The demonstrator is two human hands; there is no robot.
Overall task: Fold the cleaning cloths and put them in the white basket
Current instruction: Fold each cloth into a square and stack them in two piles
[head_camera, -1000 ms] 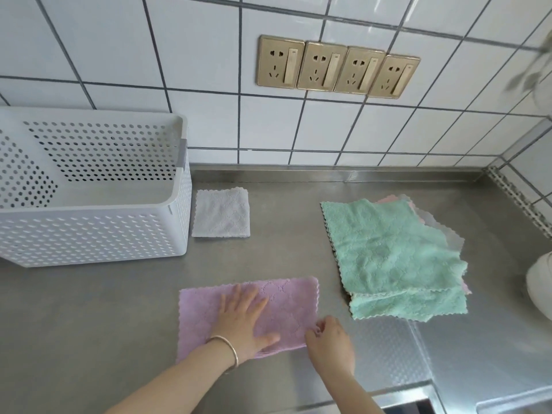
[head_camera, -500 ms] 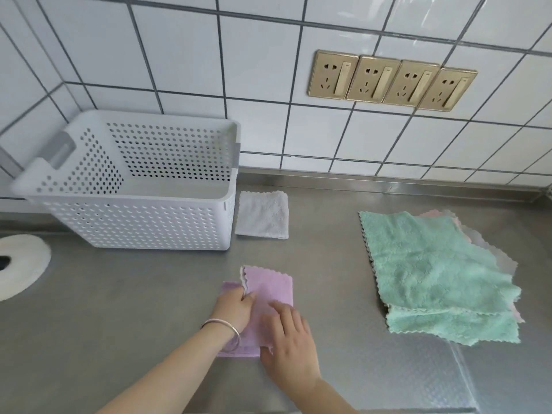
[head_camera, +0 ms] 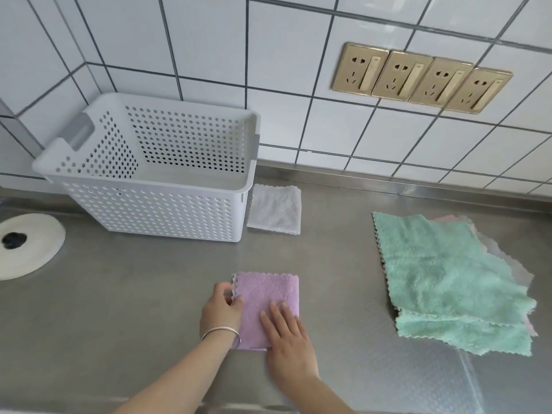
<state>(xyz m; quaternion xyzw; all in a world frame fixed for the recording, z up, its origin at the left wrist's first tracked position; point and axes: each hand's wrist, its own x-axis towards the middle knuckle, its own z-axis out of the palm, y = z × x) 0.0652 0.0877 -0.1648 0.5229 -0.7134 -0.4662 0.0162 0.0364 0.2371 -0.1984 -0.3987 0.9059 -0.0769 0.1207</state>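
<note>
while the purple cloth [head_camera: 265, 306] lay folded on the desk [head_camera: 134, 309], its long axis pointing away from the person, the white basket [head_camera: 155, 186] stood up and to the left, nearer the left hand [head_camera: 221, 309]. that hand pinched the cloth's left edge; the right hand [head_camera: 286, 333] pressed flat on it, fingers spread, gripping nothing.
</note>
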